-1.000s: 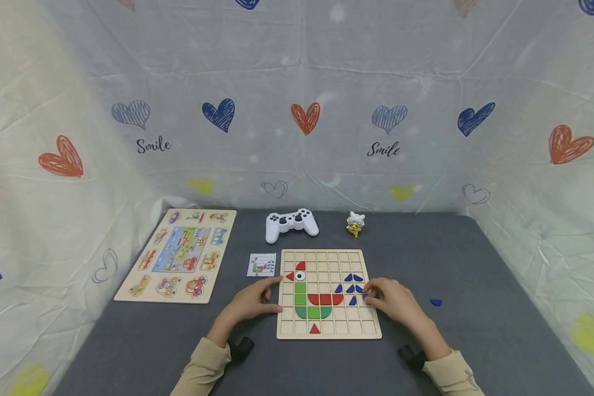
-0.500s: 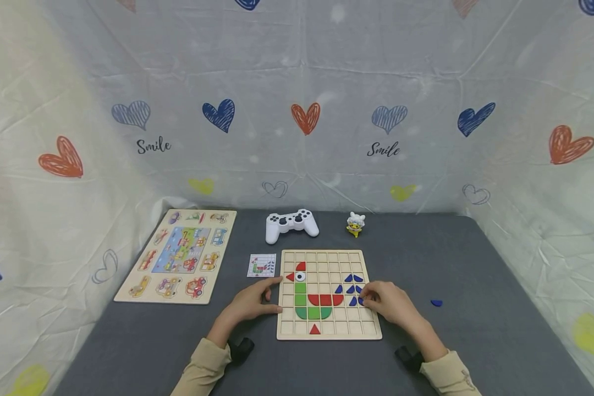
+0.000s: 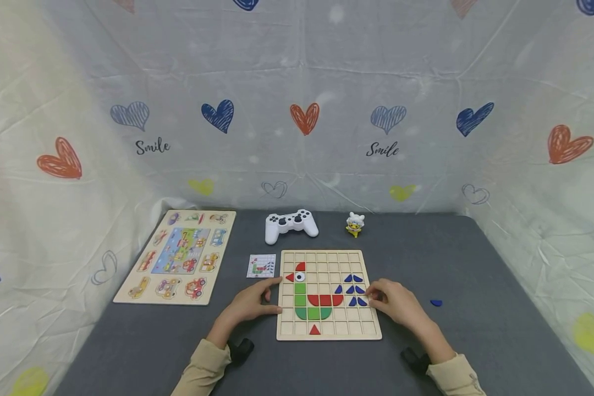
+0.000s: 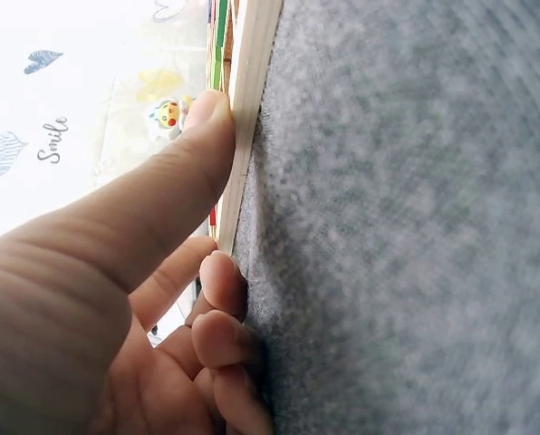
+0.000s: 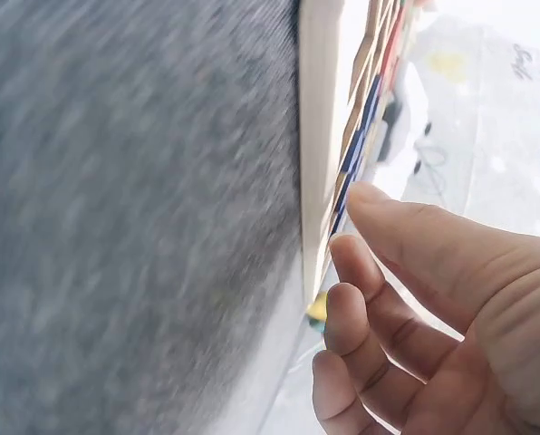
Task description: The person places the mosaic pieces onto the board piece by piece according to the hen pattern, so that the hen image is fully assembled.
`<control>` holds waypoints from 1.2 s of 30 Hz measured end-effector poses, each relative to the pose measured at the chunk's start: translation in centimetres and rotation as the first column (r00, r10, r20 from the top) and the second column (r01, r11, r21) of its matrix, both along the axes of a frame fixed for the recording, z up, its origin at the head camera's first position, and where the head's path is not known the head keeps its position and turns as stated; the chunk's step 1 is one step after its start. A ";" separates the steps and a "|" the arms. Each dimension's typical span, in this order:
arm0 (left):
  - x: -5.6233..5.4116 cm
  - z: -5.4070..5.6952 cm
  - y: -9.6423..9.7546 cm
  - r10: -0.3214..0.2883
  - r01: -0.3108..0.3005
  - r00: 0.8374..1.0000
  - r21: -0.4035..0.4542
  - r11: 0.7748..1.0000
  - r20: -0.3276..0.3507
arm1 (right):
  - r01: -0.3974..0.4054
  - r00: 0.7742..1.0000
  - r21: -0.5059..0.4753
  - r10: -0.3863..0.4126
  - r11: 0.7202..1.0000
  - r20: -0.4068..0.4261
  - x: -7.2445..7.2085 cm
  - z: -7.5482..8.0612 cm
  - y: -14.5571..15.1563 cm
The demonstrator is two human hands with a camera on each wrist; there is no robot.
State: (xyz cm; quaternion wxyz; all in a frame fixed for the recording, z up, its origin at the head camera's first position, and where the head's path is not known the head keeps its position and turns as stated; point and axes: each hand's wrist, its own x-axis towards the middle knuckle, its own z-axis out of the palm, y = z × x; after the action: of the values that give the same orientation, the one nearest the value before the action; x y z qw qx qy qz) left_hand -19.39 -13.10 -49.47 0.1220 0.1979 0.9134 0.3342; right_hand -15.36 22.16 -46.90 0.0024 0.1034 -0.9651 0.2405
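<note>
On the table lies a square wooden grid board (image 3: pixel 344 329) with coloured pieces forming a bird: a red head, an eye tile (image 3: pixel 300 277), green tiles (image 3: pixel 300 301), a red strip (image 3: pixel 325 300) and several blue pieces (image 3: pixel 355 279). A blue quarter-round piece (image 3: pixel 362 302) sits in a cell at the right side. Just beside it, at the board's right edge, is my right hand (image 3: pixel 395 298), its fingers loosely bent and nothing between them. My left hand (image 3: pixel 249 301) rests against the board's left edge, thumb and index finger spread apart; the other fingers bend below the edge in the left wrist view.
A picture card (image 3: pixel 261 265) of the same bird lies at the board's upper left. Farther left is a vehicle puzzle board (image 3: pixel 163 291). A white game controller (image 3: pixel 291 224) and a small figurine (image 3: pixel 355 225) stand behind. One loose blue piece (image 3: pixel 436 303) lies at the right.
My right hand set the blue quarter-round piece into its cell in the lower blue row, then let go and drew back slightly right. The left hand stayed at the board's edge.
</note>
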 end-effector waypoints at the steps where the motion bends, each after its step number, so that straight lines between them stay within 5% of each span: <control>1: 0.0 0.0 0.0 0.000 0.000 1.000 0.001 1.000 0.000 | 0.001 1.000 0.003 -0.001 1.000 -0.002 0.0 0.0 0.1; 20: -0.1 -0.2 0.0 0.003 -0.003 1.000 -0.007 1.000 -0.006 | -0.042 0.999 0.026 0.042 0.999 0.013 0.6 0.0 0.6; 36: 0.0 0.0 0.0 0.009 -0.009 1.000 -0.007 1.000 0.007 | 0.050 0.997 0.045 -0.047 0.998 -0.061 1.8 0.2 6.2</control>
State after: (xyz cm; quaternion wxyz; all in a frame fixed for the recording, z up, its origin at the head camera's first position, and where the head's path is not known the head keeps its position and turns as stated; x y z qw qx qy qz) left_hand -19.41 -13.07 -49.47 0.1243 0.1921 0.9149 0.3325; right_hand -13.58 28.31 -46.72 0.0348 0.0872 -0.9722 0.2146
